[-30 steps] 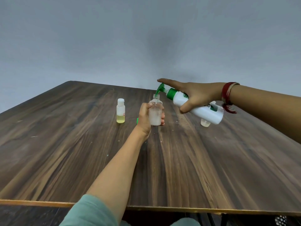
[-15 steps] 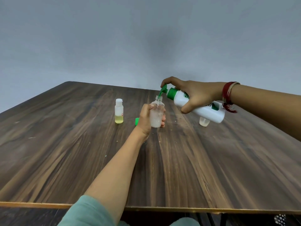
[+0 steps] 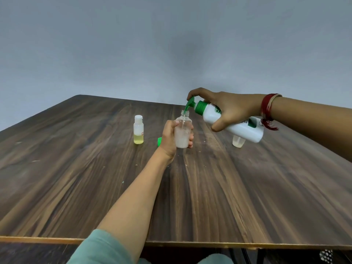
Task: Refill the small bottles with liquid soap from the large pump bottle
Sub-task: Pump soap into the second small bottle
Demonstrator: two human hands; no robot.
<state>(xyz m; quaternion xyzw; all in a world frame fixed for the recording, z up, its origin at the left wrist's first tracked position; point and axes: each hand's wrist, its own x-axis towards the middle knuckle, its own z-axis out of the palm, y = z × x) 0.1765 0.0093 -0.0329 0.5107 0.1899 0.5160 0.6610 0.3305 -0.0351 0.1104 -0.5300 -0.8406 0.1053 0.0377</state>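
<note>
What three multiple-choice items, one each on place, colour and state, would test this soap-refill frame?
1. Where is the small white-capped bottle of yellow liquid?
A. On the floor.
B. Standing on the dark wooden table, left of the left hand.
C. Lying down.
2. What colour is the pump on the large white plastic pump bottle?
A. Red.
B. Blue.
C. Green.
3. The small clear plastic bottle gripped by the left hand is:
A. Upright, uncapped.
B. Capped.
C. Upside down.
Answers: B, it stands on the wood beside that hand; C, the pump over the held neck is green; A, its threaded mouth is open.
</note>
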